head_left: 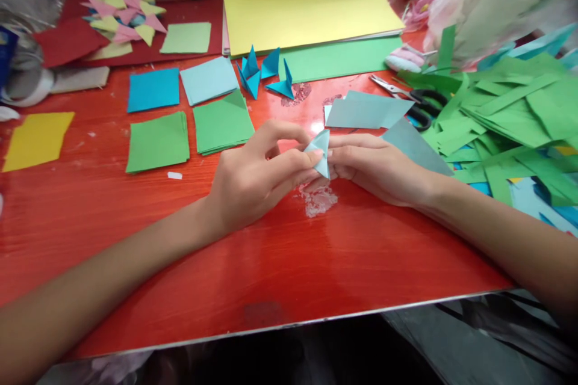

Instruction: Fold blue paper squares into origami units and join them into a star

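A small folded piece of light blue paper (321, 151) is held above the red table (271, 264) between both hands. My left hand (257, 177) pinches its left side with thumb and fingers. My right hand (374, 165) pinches its right side, fingers pressed together. Three folded dark blue paper shapes (264, 72) stand further back on the table. Light blue sheets (365, 111) lie just behind my right hand.
Stacks of green squares (158, 141) (222, 123), a blue square (153, 89) and a light blue one (209, 79) lie at the left. Scissors (409, 99) and a heap of green paper strips (510, 114) sit at the right. Yellow sheets (302, 3) lie at the back.
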Available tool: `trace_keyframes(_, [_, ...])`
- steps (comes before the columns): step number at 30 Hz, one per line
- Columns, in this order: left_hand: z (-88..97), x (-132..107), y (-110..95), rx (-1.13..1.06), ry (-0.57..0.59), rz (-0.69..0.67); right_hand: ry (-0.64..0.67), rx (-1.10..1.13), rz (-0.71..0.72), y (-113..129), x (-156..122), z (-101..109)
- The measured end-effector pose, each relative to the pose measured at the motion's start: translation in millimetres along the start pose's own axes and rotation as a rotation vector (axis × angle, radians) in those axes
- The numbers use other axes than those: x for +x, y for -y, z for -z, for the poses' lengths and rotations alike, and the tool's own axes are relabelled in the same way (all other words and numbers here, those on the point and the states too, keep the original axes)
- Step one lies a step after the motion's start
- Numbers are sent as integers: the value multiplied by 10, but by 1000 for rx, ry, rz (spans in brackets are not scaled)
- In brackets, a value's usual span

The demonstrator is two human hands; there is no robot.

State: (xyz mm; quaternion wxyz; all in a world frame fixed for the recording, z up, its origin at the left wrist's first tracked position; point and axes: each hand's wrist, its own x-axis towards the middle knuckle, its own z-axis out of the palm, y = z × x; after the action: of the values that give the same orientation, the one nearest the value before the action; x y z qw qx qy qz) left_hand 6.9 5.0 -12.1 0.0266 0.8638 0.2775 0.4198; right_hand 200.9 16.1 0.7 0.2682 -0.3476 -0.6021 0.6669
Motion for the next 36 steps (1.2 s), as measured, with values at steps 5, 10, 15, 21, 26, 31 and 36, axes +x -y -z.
trace_keyframes(5, [19,32,5,-67,103,107,81,-88,-10,53,1,-4])
trace_keyframes(10, [22,60,-6,-102,94,265,73,82,-77,28,32,-17])
trace_keyframes(15, [10,83,40,-163,92,530,54,26,-106,36,16,-49])
trace_keyframes(21, [33,94,59,-271,63,708,-105,37,-90,47,1,-123])
trace_keyframes(26, [-3,77,111,-268,3,749,-154,62,-142,23,12,-116])
trace_keyframes(31, [-43,78,157,-314,-29,734,-156,12,-62,-32,5,-113])
trace_keyframes(36, [-31,80,120,-290,-101,674,-330,-301,166,-95,-32,-184])
